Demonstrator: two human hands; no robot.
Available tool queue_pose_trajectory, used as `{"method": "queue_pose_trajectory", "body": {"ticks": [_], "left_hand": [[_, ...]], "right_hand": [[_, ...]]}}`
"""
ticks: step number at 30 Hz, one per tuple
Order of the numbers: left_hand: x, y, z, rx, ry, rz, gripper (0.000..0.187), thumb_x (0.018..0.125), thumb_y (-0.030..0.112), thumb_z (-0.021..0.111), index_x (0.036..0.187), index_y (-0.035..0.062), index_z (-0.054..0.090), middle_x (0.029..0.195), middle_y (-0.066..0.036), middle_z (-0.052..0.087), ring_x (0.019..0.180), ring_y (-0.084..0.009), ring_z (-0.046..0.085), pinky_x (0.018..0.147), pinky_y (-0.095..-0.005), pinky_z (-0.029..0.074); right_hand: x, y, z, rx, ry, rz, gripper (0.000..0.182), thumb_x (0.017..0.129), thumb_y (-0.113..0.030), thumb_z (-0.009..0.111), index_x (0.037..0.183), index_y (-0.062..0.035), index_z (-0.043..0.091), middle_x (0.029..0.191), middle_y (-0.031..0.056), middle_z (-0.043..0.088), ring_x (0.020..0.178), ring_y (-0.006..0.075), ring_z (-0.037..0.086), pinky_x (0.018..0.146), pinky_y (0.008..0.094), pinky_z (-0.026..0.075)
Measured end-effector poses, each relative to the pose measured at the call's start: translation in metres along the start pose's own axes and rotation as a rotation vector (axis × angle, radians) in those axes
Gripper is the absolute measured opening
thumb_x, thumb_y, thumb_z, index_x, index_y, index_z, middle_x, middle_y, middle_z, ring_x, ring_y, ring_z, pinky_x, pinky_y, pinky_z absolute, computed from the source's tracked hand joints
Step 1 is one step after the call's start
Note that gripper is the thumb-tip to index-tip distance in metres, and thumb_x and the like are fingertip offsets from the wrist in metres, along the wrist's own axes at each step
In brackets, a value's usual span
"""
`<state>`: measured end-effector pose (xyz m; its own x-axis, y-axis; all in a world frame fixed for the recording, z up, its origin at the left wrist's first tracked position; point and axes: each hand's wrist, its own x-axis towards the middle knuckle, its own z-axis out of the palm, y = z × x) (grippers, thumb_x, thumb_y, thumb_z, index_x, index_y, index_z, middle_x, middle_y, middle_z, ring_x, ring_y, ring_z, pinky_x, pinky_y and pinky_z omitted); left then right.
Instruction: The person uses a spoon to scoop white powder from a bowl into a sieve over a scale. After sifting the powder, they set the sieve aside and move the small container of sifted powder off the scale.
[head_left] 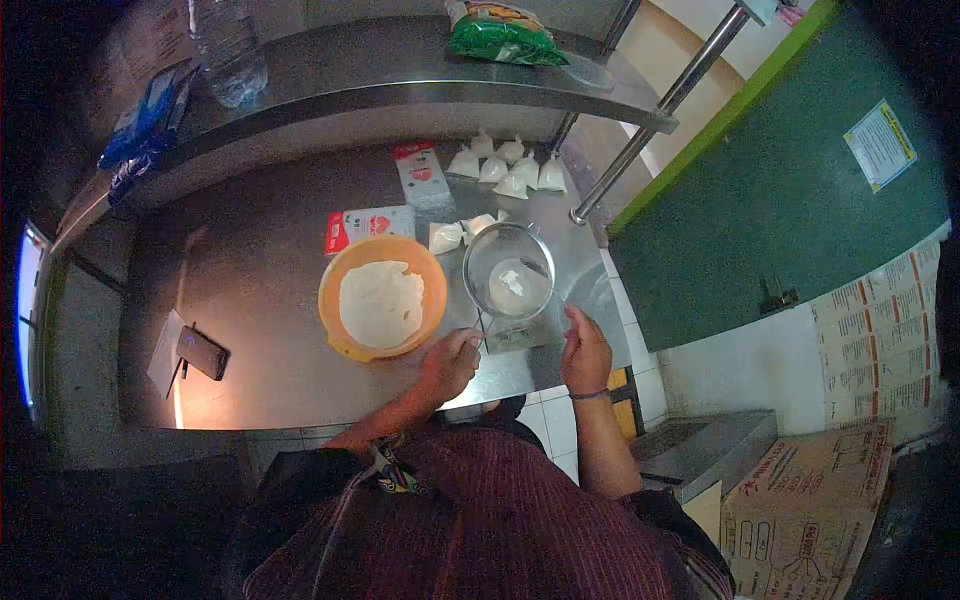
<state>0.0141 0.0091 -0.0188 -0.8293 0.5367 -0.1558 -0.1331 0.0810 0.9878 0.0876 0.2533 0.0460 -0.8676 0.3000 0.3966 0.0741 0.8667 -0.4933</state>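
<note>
My left hand (452,366) is closed around the wire handle of a round metal sieve (509,230), just right of an orange bowl (437,310). White powder (510,282) shows inside the sieve, which is over or just behind a flat kitchen scale (518,340). To the right of the sieve is my right hand (587,352), fingers apart and nothing visible in it. The bowl holds a large amount of white powder (380,303). Behind the sieve lie small tied bags of white powder (447,237).
More tied powder bags (514,183) stand at the back of the steel table (260,270). Two red-and-white packs (425,180) lie behind the bowl. A phone (203,352) is at the left. A shelf (360,95) overhangs the back; a post (640,125) rises at right.
</note>
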Motion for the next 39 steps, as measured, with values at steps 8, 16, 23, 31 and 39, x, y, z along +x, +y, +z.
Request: {"method": "queue_pose_trajectory", "body": {"ticks": [8,16,23,31,39], "left_hand": [[0.005,-0.001,0.004,-0.065,0.014,-0.078,0.032,0.107,0.027,0.047,0.12,-0.0003,0.059,0.074,-0.004,0.059,0.063,-0.012,0.057,0.058,-0.0308,0.049],[0.002,0.009,0.005,0.012,0.01,-0.053,0.04,0.106,0.034,0.05,0.124,-0.0008,0.058,0.072,0.0,0.054,0.06,-0.0099,0.051,0.054,-0.0278,0.047],[0.003,0.007,0.002,0.003,0.011,-0.054,0.035,0.107,0.026,0.045,0.122,-0.0022,0.058,0.068,0.0,0.053,0.059,-0.0095,0.051,0.054,-0.0286,0.047],[-0.002,0.01,-0.002,0.055,0.005,0.056,0.035,0.108,0.028,0.044,0.122,-0.0014,0.057,0.073,-0.004,0.057,0.061,-0.0094,0.053,0.056,-0.0286,0.047],[0.002,-0.007,-0.001,-0.059,0.008,-0.02,0.034,0.108,0.028,0.045,0.118,-0.0019,0.057,0.07,-0.003,0.056,0.059,-0.0096,0.052,0.055,-0.0286,0.047]], "right_hand": [[0.004,0.013,0.01,-0.196,-0.054,-0.041,0.048,0.085,-0.001,0.058,0.131,-0.0136,0.061,0.12,0.01,0.071,0.108,0.0263,0.068,0.089,0.0423,0.049],[0.007,0.02,0.007,-0.109,-0.075,-0.027,0.05,0.085,-0.002,0.058,0.133,-0.0174,0.061,0.122,0.0083,0.071,0.109,0.0248,0.068,0.089,0.0424,0.047],[0.01,0.017,0.012,-0.164,-0.054,-0.074,0.045,0.09,-0.003,0.056,0.132,-0.0189,0.062,0.122,0.0071,0.071,0.108,0.0245,0.069,0.087,0.0417,0.048],[0.009,0.011,0.01,-0.07,-0.073,-0.053,0.034,0.092,-0.005,0.058,0.124,-0.0117,0.065,0.116,0.0132,0.072,0.105,0.0294,0.069,0.086,0.0433,0.051],[0.009,0.021,0.016,-0.121,-0.131,-0.03,0.041,0.089,-0.004,0.058,0.128,-0.0156,0.065,0.119,0.011,0.071,0.104,0.0264,0.07,0.083,0.0436,0.052]]}}
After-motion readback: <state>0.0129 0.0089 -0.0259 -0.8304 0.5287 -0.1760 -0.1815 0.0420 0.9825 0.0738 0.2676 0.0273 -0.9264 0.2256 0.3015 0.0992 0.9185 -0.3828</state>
